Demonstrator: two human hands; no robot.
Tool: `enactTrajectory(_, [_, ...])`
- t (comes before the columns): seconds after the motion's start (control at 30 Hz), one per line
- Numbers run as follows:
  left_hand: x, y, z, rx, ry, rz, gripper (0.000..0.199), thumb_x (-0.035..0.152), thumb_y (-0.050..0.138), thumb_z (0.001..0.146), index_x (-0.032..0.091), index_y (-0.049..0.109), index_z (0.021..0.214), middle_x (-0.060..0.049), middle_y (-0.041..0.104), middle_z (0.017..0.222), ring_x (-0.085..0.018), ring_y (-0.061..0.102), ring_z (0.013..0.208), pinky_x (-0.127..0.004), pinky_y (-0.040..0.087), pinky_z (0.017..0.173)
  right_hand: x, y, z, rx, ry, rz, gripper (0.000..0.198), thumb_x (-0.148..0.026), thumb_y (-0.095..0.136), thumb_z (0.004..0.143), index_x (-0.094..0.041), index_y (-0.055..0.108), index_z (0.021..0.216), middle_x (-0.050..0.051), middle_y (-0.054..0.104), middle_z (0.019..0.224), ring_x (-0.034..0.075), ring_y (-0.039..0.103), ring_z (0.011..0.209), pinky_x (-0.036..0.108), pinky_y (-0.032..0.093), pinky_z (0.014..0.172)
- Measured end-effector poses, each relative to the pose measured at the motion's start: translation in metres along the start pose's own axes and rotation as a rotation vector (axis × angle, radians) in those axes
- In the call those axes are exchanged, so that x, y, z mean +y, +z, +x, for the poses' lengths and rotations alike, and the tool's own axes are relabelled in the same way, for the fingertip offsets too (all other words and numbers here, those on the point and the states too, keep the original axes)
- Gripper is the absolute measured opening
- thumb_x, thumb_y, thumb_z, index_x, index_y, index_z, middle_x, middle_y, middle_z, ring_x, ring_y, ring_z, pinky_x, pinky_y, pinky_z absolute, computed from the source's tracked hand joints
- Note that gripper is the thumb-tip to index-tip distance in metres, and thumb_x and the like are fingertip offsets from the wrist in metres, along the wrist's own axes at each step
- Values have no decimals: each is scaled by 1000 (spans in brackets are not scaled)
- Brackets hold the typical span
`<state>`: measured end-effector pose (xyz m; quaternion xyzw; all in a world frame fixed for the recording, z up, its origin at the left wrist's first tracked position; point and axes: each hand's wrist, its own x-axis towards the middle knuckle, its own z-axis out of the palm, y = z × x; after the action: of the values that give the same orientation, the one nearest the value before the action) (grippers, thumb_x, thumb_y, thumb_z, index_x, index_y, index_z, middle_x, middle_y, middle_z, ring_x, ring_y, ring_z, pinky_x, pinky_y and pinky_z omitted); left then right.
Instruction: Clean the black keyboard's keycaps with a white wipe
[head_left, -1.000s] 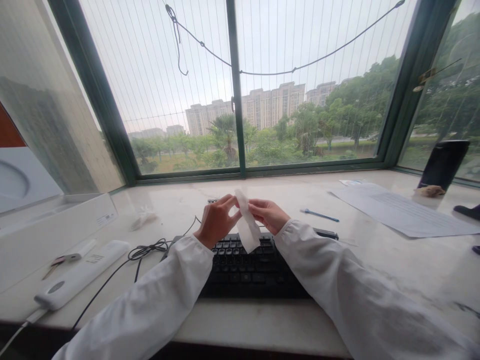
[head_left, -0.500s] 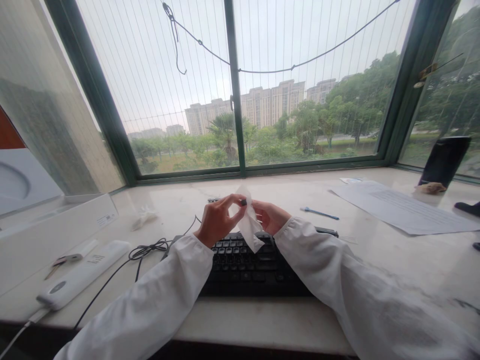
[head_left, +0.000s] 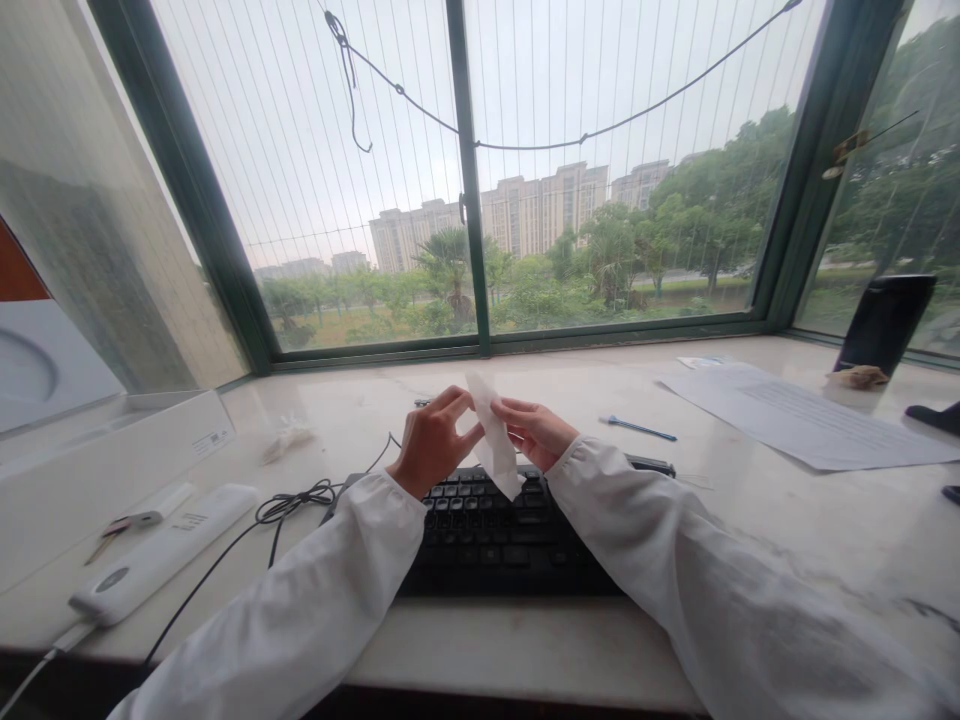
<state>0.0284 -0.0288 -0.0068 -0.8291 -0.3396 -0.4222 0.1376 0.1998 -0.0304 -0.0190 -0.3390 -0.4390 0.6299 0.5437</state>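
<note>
A white tissue or wipe (head_left: 496,445) hangs between my two hands, its lower corner over the black keyboard (head_left: 502,578). My right hand (head_left: 541,432) pinches it near its upper right edge between thumb and fingers. On the other side, my left hand (head_left: 433,442) has its thumb and fingertips closed against the tissue. The small black keycap-like piece held there half a second ago is now hidden by tissue and fingers. Both hands are just above the keyboard's far edge, and the sleeves partly cover its sides.
A blue stick-like tool (head_left: 641,429) and printed paper sheets (head_left: 795,415) lie to the right. Left are a white power bank-like device (head_left: 165,555), a bundled black cable (head_left: 300,500), a clear plastic bag (head_left: 288,440) and a white box (head_left: 172,430). A window (head_left: 480,250) stands behind.
The tissue has turned and shifted slightly left, now covering the dark piece at my left fingertips. My right fingers have moved further onto the tissue.
</note>
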Motion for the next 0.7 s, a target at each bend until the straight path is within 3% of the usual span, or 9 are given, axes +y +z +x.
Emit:
enactTrajectory(0.2, [-1,1,0,1,-9,-4,15,33,62,85,19,62,84,2,67,95,-6,52,54,-21,40,54,-1,0,0,48,29,2,31,-34,82,63,-22,74,90,3,73,95,17,63,88,27,47,77])
enactTrajectory(0.43, [-1,0,0,-2,-8,11,13,33,64,83,20,65,86,3,69,95,-6,54,55,-21,39,53,-3,2,-2,97,34,33,28,-27,82,62,-21,75,88,2,74,84,14,63,77,26,48,75])
enactTrajectory(0.6, [-1,1,-1,-5,-21,32,15,34,65,82,20,66,86,2,70,95,-7,57,57,-22,40,54,1,0,4,185,-90,-24,36,-27,88,49,-16,76,81,4,74,77,15,64,71,29,49,75])
enactTrajectory(0.7, [-1,0,1,8,-45,1,15,33,64,83,21,67,90,2,70,96,-9,60,63,-21,42,55,-2,-5,7,258,-138,-71,40,-31,87,48,-15,76,83,5,74,75,17,65,69,31,51,72])
